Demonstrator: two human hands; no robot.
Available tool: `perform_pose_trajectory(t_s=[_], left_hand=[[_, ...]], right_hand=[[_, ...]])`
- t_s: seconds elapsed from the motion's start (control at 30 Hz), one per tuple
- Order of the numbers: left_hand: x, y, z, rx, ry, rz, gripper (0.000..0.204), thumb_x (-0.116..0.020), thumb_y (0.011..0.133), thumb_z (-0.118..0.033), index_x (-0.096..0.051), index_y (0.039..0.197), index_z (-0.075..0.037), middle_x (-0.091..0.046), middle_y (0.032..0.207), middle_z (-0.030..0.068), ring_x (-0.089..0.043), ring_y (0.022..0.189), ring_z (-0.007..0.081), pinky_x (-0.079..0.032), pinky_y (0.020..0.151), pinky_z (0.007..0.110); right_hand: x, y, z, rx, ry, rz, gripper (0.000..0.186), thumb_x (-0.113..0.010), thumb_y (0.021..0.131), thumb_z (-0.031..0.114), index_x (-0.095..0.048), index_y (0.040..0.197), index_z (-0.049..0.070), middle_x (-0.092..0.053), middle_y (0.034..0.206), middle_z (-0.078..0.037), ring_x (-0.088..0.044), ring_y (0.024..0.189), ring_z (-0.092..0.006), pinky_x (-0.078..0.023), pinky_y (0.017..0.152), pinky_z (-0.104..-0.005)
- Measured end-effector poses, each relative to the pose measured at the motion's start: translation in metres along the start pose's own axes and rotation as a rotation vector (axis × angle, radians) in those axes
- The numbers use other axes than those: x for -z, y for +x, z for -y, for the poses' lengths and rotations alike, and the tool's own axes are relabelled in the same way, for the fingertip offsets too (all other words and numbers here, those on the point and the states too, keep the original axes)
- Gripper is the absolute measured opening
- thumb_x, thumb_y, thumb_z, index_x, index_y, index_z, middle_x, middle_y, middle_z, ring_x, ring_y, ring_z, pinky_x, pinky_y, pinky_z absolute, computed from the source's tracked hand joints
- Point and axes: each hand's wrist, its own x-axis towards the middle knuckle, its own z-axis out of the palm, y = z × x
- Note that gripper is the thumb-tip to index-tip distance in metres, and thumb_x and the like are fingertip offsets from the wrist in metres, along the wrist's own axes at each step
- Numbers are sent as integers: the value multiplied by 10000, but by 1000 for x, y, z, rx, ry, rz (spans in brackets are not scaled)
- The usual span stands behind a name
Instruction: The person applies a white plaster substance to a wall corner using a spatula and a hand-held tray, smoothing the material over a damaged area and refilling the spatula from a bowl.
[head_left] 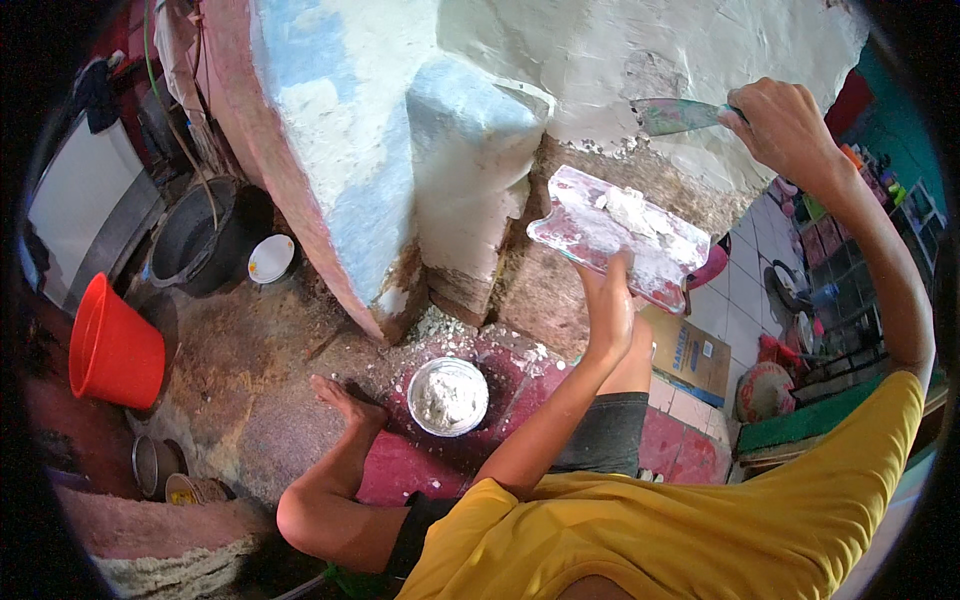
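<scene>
My right hand (783, 128) grips a putty knife (676, 117), its flat blade laid against the upper right of the wall (570, 60). My left hand (608, 305) is closed on the near edge of a reddish, white-smeared plaster board (580, 215), held tilted in front of the wall's bare lower strip (545, 285). A lump of white putty (632, 208) lies on the board. Below, a round tub (484, 405) of white putty stands on the red floor beside my bare foot (348, 402). Fresh, uneven plaster covers the wall around the blade.
To the left are an orange-red bucket (118, 340), a black basin (195, 240) and a small white-topped container (271, 259). A cardboard box (687, 355) rests on the tiles at right, with racks and crockery beyond. The wall's corner juts out in front of me.
</scene>
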Motion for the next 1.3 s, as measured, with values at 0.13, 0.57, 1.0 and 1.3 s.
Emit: perform_pose_trajectory(t_s=[0.13, 0.57, 1.0, 1.3], left_hand=[[6, 2, 1, 64, -20, 89, 640, -449, 838, -70, -97, 1362, 28, -287, 1323, 161, -305, 1199, 225, -208, 1026, 332], [8, 3, 6, 80, -122, 90, 634, -458, 842, -45, -104, 1364, 15, -290, 1324, 143, -317, 1190, 207, -223, 1023, 325], [8, -1, 8, 40, 49, 51, 486, -462, 841, -103, -264, 1267, 18, -379, 1199, 103, -380, 1093, 182, -280, 969, 310], [6, -3, -1, 87, 41, 66, 581, -444, 844, -109, -161, 1325, 51, -341, 1250, 141, -350, 1107, 211, -237, 993, 314]], right_hand=[[-1, -3, -2, -13, 5, 30, 271, -532, 859, 271, -624, 804, 22, -599, 705, -139, -582, 701, -299, -461, 641, -409], [31, -16, -12, 29, 169, -34, 238, -561, 816, 297, -624, 824, 68, -598, 739, -128, -578, 760, -317, -450, 690, -433], [-8, 19, 4, 61, 26, 22, 237, -618, 761, 281, -614, 746, 44, -594, 726, -121, -602, 772, -293, -474, 682, -407], [18, 8, -14, 67, 34, -59, 220, -628, 757, 275, -628, 742, 55, -590, 708, -127, -587, 755, -306, -453, 654, -430]])
